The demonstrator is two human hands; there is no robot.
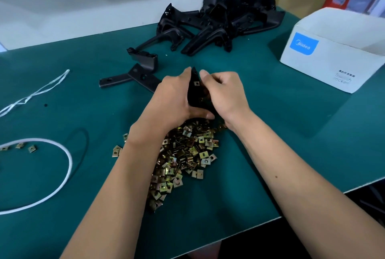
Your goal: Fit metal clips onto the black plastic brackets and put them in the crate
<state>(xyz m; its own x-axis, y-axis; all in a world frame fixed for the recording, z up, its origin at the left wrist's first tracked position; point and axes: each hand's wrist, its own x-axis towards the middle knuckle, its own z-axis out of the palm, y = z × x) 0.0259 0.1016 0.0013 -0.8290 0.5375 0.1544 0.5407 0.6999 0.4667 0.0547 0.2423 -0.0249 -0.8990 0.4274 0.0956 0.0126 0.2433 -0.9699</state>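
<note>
Left hand [173,98] and right hand [225,94] both grip one black bracket [194,91] above the near clip pile [183,158].

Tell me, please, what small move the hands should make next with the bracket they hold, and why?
Probably press a clip home with the right hand while the left hand steadies the bracket. Both hands grip it above the clip pile, and one clip already sits near its top, so fitting seems under way.
</note>
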